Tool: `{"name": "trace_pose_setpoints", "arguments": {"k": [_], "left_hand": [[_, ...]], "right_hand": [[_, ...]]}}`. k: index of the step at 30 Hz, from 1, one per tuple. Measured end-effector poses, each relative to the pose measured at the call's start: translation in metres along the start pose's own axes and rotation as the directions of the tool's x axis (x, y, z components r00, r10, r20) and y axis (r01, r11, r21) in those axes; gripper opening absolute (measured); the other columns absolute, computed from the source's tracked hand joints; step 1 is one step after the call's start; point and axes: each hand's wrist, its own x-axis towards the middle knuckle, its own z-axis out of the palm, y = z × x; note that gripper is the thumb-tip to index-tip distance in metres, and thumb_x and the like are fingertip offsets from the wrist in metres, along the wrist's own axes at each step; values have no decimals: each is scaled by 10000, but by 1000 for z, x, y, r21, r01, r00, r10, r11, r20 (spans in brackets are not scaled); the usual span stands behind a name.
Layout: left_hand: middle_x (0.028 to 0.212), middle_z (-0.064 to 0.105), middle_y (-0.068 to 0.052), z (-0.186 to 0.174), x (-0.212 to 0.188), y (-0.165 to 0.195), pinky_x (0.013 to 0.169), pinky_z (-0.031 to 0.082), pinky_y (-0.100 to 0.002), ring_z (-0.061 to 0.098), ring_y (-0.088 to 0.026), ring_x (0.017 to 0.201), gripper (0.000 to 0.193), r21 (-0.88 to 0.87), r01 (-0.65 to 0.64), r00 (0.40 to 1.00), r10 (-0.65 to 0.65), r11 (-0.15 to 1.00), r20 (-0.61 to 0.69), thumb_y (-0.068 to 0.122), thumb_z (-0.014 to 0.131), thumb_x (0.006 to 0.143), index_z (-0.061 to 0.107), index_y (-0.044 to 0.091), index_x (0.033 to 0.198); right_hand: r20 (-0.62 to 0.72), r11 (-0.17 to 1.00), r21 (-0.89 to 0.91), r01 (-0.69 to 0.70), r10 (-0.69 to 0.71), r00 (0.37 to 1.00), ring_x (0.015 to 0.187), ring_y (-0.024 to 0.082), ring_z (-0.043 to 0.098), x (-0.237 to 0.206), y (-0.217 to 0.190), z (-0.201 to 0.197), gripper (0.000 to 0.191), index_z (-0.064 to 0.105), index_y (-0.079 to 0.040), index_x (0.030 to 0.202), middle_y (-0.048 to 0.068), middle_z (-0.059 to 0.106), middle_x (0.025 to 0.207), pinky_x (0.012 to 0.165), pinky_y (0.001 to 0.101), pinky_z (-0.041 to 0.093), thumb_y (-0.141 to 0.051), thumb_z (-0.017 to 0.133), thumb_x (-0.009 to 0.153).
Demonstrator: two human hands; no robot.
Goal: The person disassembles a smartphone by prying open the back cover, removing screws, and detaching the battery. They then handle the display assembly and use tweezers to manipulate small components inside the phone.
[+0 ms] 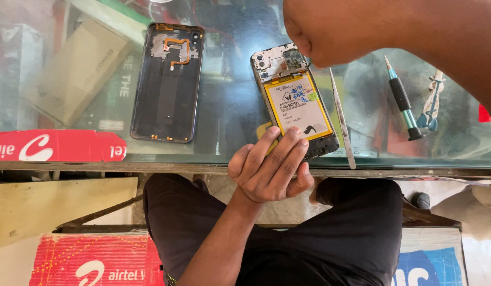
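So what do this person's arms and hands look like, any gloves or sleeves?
Both are bare. The left hand has no glove, ring or watch, and its forearm shows no sleeve. The right hand and its forearm are also uncovered. Dark trousers show below.
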Motion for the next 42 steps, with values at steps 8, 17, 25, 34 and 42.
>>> {"name": "trace_pose_setpoints", "arguments": {"k": [8,17,25,34,42], "left_hand": [[1177,788,54,-1,1,-2,1019,344,-320,666,-148,1161,315,-13,-9,1000,8,1000,-13,351,526,1010,806,230,1088],[1174,789,60,1,-1,-1,1045,335,-331,660,-146,1167,326,12,-13,1000,13,1000,-22,365,505,1017,800,244,1086],[1178,787,58,1,0,-2,1057,328,-336,660,-148,1174,320,8,-10,1000,10,1000,-20,365,513,1017,798,242,1094],[1169,791,58,2,0,-3,1033,338,-329,665,-146,1161,319,11,-18,1000,18,1000,-21,365,515,1018,798,237,1091],[1179,788,56,-1,0,-4,1024,341,-334,662,-148,1156,315,13,-21,1000,21,1000,0,358,514,1024,794,234,1099]], "right_hand": [[269,870,142,-472,425,864,482,266,664,-11,3,0,512,752,29,749,158,689,569,477,391,531,-357,599,1047],[63,985,-130,-118,127,990,478,268,634,-3,-7,-2,418,761,16,787,145,686,596,497,405,508,-390,849,838],[30,984,-139,-114,119,992,477,276,647,-6,-11,-5,383,759,-1,783,145,690,579,522,421,528,-377,831,795],[13,968,-172,-185,190,982,474,286,637,-11,-17,-8,433,725,-25,714,136,663,552,517,426,512,-438,793,822],[-127,994,-55,-90,82,989,570,277,643,-9,-4,3,153,709,-31,822,133,692,672,526,422,520,-156,790,787]]}}
